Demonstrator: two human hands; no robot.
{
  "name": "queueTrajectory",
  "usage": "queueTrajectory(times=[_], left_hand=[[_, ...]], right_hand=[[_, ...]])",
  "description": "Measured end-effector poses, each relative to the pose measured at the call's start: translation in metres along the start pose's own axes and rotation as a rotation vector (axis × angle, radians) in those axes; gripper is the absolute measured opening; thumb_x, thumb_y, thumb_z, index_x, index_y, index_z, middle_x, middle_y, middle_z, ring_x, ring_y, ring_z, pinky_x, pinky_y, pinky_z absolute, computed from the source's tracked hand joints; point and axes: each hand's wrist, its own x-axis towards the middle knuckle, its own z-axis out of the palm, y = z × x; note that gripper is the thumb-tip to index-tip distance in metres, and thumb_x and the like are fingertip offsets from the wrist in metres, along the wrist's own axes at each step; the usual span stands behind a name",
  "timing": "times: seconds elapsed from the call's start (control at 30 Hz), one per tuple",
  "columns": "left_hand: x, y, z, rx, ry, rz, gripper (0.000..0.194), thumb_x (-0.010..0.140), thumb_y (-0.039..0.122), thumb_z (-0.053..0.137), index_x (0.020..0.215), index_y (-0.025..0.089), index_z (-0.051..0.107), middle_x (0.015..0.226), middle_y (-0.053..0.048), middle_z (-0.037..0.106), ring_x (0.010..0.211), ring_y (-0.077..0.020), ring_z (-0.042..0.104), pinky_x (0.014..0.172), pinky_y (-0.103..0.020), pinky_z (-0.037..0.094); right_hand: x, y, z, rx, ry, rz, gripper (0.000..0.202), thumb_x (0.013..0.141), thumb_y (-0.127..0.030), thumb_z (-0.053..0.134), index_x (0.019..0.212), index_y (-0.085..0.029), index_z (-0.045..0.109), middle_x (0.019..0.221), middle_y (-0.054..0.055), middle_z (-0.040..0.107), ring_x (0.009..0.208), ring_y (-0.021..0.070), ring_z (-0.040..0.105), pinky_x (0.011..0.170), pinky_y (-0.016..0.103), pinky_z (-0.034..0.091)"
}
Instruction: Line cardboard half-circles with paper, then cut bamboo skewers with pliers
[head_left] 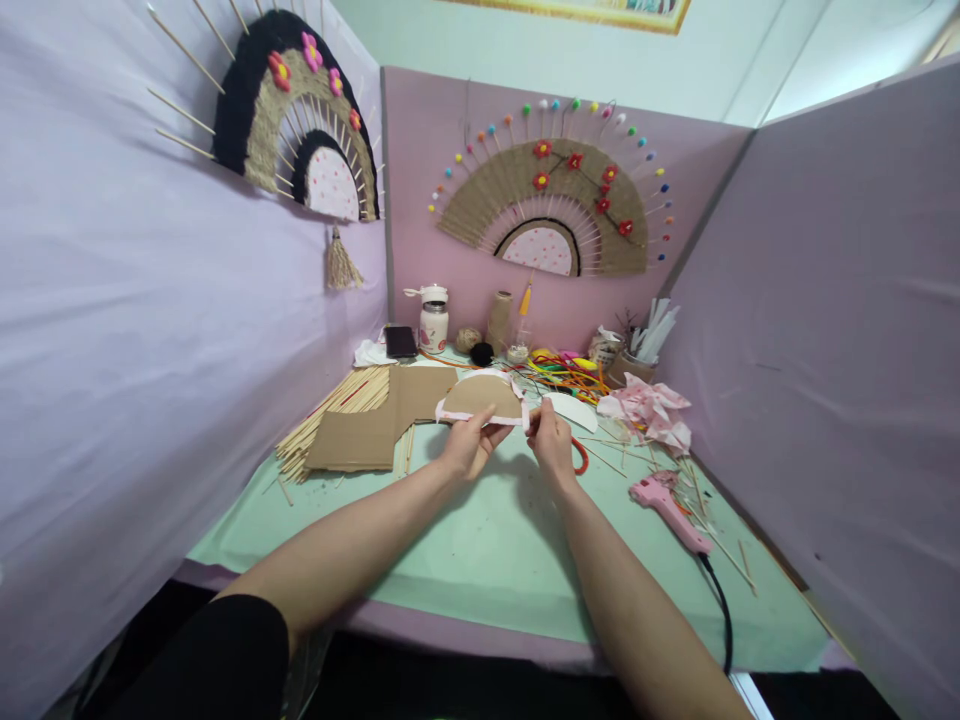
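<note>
The left hand (470, 444) is closed on the straight lower edge of the cardboard half-disc (480, 397) — pale fabric (491, 419) wrapping its rim — and the right hand (551, 440) pinches its right corner. Just beyond the grip lies a white cut piece (572, 411); farther off, coloured stems (568, 372).

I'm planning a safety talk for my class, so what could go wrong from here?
The pink glue gun lies on the green tablecloth near loose sticks; if hot, it could burn the right hand or mark the cloth.
Its black cord runs over the table's front edge, so a snag might drag it off.
The fabric edging on the cardboard half-round looks uneven and might not lie flat.
</note>
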Motion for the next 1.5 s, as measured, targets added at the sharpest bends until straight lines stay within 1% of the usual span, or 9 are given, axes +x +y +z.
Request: queueTrajectory(times=[0.1,0.4,0.6,0.8,0.93,1.17,1.3,1.37,1.5], left_hand=[[0.002,0.001,-0.001,-0.019,0.029,0.007,0.035,0.08,0.008,0.059,0.114,0.016,0.058,0.094,-0.006,0.071,0.082,-0.0136,0.067,0.087,-0.033,0.054],[-0.001,-0.002,-0.001,0.014,0.013,0.036,0.035,0.08,0.007,0.058,0.114,0.016,0.058,0.09,-0.005,0.072,0.08,-0.0131,0.067,0.087,-0.035,0.054],[-0.002,0.001,0.001,0.022,-0.002,-0.034,0.027,0.081,0.008,0.058,0.107,0.014,0.06,0.089,-0.006,0.072,0.081,-0.0142,0.067,0.085,-0.032,0.055],[-0.001,-0.001,-0.002,0.059,-0.012,-0.093,0.023,0.079,0.008,0.06,0.102,0.012,0.062,0.091,-0.007,0.071,0.08,-0.0155,0.067,0.086,-0.035,0.055],[0.0,-0.002,-0.004,0.076,-0.022,-0.09,0.02,0.079,0.009,0.061,0.098,0.013,0.062,0.091,-0.007,0.071,0.081,-0.015,0.067,0.089,-0.037,0.053],[-0.001,-0.004,-0.006,0.104,-0.025,-0.062,0.026,0.078,0.01,0.062,0.103,0.015,0.062,0.094,-0.006,0.07,0.081,-0.0143,0.066,0.088,-0.035,0.054],[0.0,-0.006,-0.006,0.13,-0.001,-0.045,0.027,0.077,0.009,0.063,0.104,0.015,0.062,0.093,-0.005,0.07,0.078,-0.0138,0.066,0.085,-0.035,0.055],[0.0,-0.005,-0.005,0.125,-0.005,-0.047,0.026,0.077,0.009,0.062,0.102,0.015,0.062,0.092,-0.005,0.07,0.079,-0.0138,0.066,0.084,-0.033,0.055],[0.0,-0.003,-0.004,0.116,-0.023,-0.083,0.021,0.078,0.009,0.061,0.098,0.014,0.061,0.09,-0.006,0.07,0.079,-0.0142,0.066,0.082,-0.032,0.056]], right_hand=[[0.001,0.002,0.0,0.06,-0.057,0.055,0.053,0.086,-0.062,0.034,0.058,-0.019,0.048,0.052,-0.001,0.046,0.046,0.0116,0.039,0.048,0.025,0.03],[-0.011,-0.012,0.001,-0.18,-0.053,-0.164,0.047,0.084,-0.055,0.044,0.053,-0.019,0.043,0.05,-0.002,0.043,0.053,0.0126,0.038,0.053,0.026,0.029],[0.002,-0.004,-0.004,0.179,-0.104,0.193,0.053,0.083,-0.063,0.039,0.053,-0.02,0.047,0.046,-0.002,0.041,0.043,0.01,0.034,0.042,0.024,0.026],[0.01,-0.006,-0.007,0.433,-0.145,0.346,0.042,0.063,-0.058,0.068,0.064,-0.019,0.053,0.047,-0.007,0.038,0.043,0.0072,0.032,0.038,0.02,0.024],[0.009,-0.003,-0.009,0.363,-0.141,0.273,0.042,0.064,-0.059,0.068,0.064,-0.018,0.054,0.047,-0.007,0.036,0.044,0.0074,0.031,0.04,0.021,0.025],[0.002,-0.005,-0.014,-0.158,-0.002,-0.168,0.043,0.078,-0.055,0.053,0.057,-0.018,0.05,0.052,-0.004,0.043,0.054,0.0111,0.036,0.053,0.025,0.031],[-0.001,-0.007,-0.013,-0.293,0.028,-0.244,0.044,0.08,-0.054,0.051,0.054,-0.019,0.046,0.051,-0.003,0.044,0.055,0.0116,0.036,0.056,0.025,0.032],[0.001,-0.007,-0.013,-0.236,0.016,-0.193,0.044,0.08,-0.055,0.05,0.054,-0.019,0.046,0.05,-0.003,0.044,0.054,0.0119,0.037,0.054,0.025,0.032],[0.007,-0.004,-0.012,0.102,-0.093,0.134,0.047,0.082,-0.06,0.04,0.061,-0.02,0.052,0.045,-0.002,0.044,0.043,0.0123,0.037,0.043,0.026,0.028]])
